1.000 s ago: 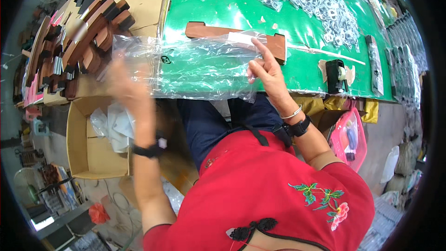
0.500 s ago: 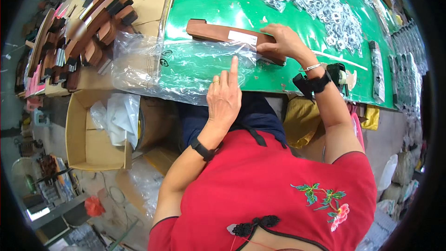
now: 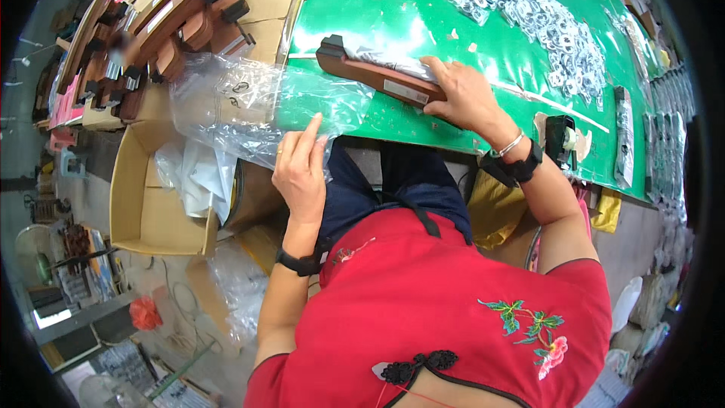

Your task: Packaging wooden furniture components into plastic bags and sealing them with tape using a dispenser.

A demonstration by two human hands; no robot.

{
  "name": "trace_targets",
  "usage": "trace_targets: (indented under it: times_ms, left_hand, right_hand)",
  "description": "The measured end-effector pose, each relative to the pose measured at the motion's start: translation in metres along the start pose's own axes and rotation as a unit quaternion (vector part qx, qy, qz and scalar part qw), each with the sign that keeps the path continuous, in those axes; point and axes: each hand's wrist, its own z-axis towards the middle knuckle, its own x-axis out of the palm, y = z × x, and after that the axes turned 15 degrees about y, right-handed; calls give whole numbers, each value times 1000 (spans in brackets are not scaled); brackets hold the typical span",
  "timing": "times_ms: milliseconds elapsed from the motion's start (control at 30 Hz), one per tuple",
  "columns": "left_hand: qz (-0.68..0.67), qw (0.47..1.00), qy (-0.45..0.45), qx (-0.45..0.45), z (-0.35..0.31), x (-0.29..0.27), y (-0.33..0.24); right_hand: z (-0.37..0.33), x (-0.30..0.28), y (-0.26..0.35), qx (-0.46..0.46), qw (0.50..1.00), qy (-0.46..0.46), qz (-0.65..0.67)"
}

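Note:
A brown wooden piece (image 3: 359, 73) shaped like an armrest, dark at its far-left end, lies tilted over the green tabletop (image 3: 393, 127). A pale label is stuck on its near side, and a plastic-wrapped packet (image 3: 400, 63) lies along its upper side. My right hand (image 3: 470, 100) is closed round its right end, thumb on the near side. To the left, a clear plastic bag (image 3: 226, 102) spreads across the table edge. My left hand (image 3: 300, 180) is at the bag's near right part, index finger stretched over it and other fingers bent on the film; the thumb is hidden.
Similar brown pieces (image 3: 162, 26) are stacked at the far left. Small bagged metal parts (image 3: 547, 26) heap at the far right. A black tape dispenser (image 3: 559, 136) stands beside my right wrist. Below the table's left side is an open cardboard box (image 3: 155, 227).
The brown piece has been tilted, bringing the wrapped packet into view and the label onto the near side. My left hand and the bag have shifted left, away from it.

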Motion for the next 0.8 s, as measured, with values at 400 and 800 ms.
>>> trace_targets:
  times_ms: [400, 800]
  left_hand:
    - [-90, 995, 32, -3, 21, 17, -9]
    - [91, 957, 16, 275, 27, 25, -64]
  right_hand:
    - [-141, -30, -26, -1, 846, 203, 493]
    - [-130, -6, 1, 6, 843, 273, 463]
